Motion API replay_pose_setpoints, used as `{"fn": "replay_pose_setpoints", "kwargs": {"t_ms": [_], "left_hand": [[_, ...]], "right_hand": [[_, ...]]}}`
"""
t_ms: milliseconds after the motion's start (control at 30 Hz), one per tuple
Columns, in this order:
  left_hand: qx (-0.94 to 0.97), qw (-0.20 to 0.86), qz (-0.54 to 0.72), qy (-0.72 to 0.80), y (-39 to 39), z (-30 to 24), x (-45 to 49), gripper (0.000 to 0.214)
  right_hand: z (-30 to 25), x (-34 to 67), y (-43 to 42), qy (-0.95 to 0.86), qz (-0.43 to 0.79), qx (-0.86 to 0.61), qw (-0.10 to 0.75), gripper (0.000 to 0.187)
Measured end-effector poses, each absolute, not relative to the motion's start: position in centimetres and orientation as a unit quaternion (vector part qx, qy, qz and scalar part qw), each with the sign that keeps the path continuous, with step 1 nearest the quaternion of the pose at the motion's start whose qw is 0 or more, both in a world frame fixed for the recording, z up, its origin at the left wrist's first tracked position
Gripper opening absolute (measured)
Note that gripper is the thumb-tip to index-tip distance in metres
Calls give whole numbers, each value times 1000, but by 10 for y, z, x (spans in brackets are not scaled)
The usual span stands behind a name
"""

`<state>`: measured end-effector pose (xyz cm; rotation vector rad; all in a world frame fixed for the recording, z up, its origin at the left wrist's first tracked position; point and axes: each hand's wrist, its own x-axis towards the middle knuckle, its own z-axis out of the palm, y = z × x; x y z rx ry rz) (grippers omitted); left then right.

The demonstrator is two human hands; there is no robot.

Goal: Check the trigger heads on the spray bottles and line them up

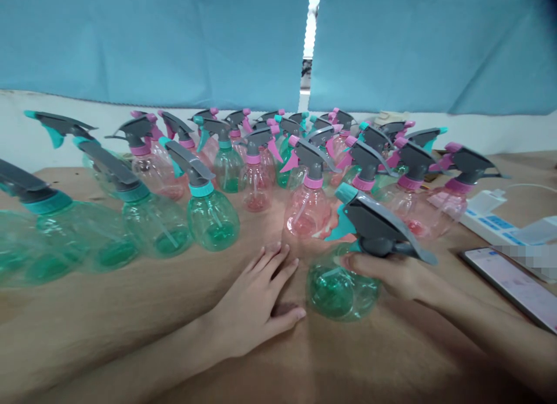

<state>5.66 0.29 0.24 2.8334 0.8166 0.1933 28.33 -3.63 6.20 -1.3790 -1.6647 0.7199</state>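
Observation:
My right hand (394, 273) is wrapped round the neck of a green spray bottle (342, 288) with a grey trigger head (376, 221); the bottle stands on the wooden table (130, 311) just in front of me. Beside that bottle, to its left, my left hand (256, 302) lies flat on the table with fingers stretched out, holding nothing. A pink spray bottle (308, 209) stands just beyond my left fingertips, and another green bottle (212, 218) is a little further left.
Several green and pink spray bottles with grey triggers crowd the back and left of the table. A phone (511, 285) lies at the right, with a white power strip (494, 221) behind it. A blue curtain (152, 44) hangs behind.

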Motion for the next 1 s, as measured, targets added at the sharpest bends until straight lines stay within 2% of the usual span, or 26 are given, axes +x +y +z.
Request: {"fn": "replay_pose_setpoints", "kwargs": {"t_ms": [100, 233, 433, 633, 1000], "left_hand": [[956, 86, 61, 275, 3, 2, 56, 69], [954, 88, 69, 279, 3, 1, 56, 67], [952, 101, 74, 278, 3, 1, 56, 66], [954, 98, 65, 276, 3, 1, 56, 69], [957, 78, 60, 271, 4, -1, 56, 71]], "right_hand": [[61, 282, -34, -655, 329, -552, 398, 18], [63, 279, -31, -682, 337, -501, 412, 10], [67, 276, -30, -682, 346, -484, 425, 10], [66, 275, -29, -686, 367, -434, 454, 20], [63, 279, -24, -679, 345, -458, 459, 16]]}}
